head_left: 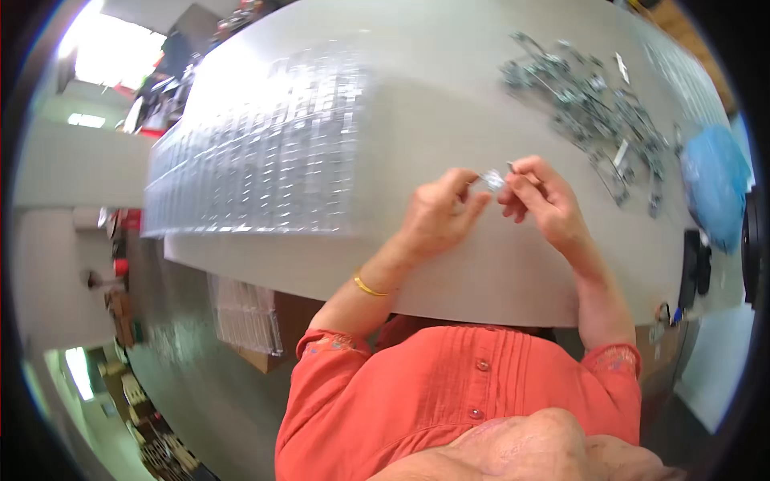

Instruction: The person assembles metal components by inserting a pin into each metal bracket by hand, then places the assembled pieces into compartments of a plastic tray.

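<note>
You have one small shiny piece in work, raised over the pale table between your two hands, and it looks unfinished, judging by how both sets of fingertips meet around it. Plenty seems left: a loose, tangled heap of metal fittings lies on the far right of the tabletop. On the left sits a broad block of clear plastic trays in rows; glare and blur hide whether they hold any finished pieces, so you cannot count what is done from here.

Your left hand pinches the piece between thumb and forefinger, with hardly any gap. Your right hand comes to its other side, thumb and forefinger drawn close; I cannot tell whether they clamp the piece, a second small part, or only touch it.
</note>
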`<act>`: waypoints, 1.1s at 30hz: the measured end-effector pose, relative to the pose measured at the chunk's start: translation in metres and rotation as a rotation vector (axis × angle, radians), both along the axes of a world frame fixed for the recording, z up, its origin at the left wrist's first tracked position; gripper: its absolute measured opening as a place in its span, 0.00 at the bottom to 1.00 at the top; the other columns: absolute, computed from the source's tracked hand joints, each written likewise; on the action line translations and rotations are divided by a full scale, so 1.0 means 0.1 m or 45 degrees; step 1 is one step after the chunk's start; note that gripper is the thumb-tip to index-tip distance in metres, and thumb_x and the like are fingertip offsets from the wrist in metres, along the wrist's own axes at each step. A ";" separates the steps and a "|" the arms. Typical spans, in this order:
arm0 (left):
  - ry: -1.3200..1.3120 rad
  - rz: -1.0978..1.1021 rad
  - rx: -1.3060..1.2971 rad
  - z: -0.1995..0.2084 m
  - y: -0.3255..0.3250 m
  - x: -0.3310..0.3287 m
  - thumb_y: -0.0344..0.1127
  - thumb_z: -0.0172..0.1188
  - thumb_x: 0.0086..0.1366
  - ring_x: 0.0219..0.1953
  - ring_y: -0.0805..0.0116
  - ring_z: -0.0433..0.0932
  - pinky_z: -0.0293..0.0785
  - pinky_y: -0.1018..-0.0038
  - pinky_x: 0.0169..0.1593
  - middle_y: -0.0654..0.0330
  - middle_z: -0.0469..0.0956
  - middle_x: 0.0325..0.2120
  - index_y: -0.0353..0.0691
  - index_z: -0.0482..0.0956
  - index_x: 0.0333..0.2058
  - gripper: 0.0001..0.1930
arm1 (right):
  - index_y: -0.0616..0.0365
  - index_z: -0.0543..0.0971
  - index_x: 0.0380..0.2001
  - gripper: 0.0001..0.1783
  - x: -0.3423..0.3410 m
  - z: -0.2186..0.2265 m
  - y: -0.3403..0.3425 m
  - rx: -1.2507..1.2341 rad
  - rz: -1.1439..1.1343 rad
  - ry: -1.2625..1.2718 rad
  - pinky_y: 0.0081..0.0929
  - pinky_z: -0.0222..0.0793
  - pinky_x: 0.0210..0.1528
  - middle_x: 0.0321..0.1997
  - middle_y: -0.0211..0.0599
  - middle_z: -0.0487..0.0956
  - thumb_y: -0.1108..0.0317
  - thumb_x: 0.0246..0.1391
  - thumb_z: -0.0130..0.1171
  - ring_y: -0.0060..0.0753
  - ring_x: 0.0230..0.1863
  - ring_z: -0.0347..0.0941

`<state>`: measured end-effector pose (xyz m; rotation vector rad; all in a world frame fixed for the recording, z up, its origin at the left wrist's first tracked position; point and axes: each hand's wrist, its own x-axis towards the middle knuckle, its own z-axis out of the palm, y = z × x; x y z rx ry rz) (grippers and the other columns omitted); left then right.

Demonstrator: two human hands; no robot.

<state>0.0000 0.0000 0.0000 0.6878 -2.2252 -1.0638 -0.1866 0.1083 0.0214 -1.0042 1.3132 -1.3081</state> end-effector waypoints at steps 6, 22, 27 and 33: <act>0.027 -0.066 -0.123 -0.02 0.11 -0.08 0.37 0.67 0.63 0.26 0.59 0.80 0.76 0.68 0.32 0.54 0.80 0.28 0.35 0.78 0.43 0.14 | 0.56 0.74 0.42 0.06 0.09 -0.10 -0.01 -0.078 -0.034 0.229 0.20 0.71 0.29 0.31 0.31 0.79 0.66 0.70 0.53 0.19 0.30 0.75; -0.157 -0.211 -0.425 0.31 0.24 0.29 0.25 0.59 0.61 0.41 0.53 0.76 0.75 0.61 0.43 0.53 0.73 0.37 0.35 0.77 0.36 0.05 | 0.56 0.73 0.40 0.08 0.04 -0.12 -0.06 -0.010 -0.106 -0.233 0.23 0.75 0.31 0.32 0.30 0.77 0.63 0.70 0.53 0.20 0.27 0.74; -0.156 -0.437 -0.373 0.41 0.35 0.52 0.20 0.56 0.57 0.41 0.53 0.76 0.75 0.62 0.43 0.53 0.73 0.38 0.35 0.76 0.40 0.11 | 0.55 0.73 0.41 0.09 0.10 -0.14 -0.04 -0.024 0.111 -0.275 0.24 0.77 0.29 0.34 0.34 0.80 0.61 0.70 0.52 0.23 0.29 0.78; -0.095 -0.263 -0.593 0.80 0.34 0.81 0.19 0.56 0.53 0.38 0.55 0.78 0.77 0.63 0.40 0.55 0.74 0.36 0.36 0.78 0.38 0.12 | 0.53 0.73 0.42 0.10 0.20 -0.06 -0.07 -0.078 -0.165 -0.403 0.23 0.76 0.29 0.34 0.34 0.80 0.58 0.71 0.51 0.24 0.30 0.78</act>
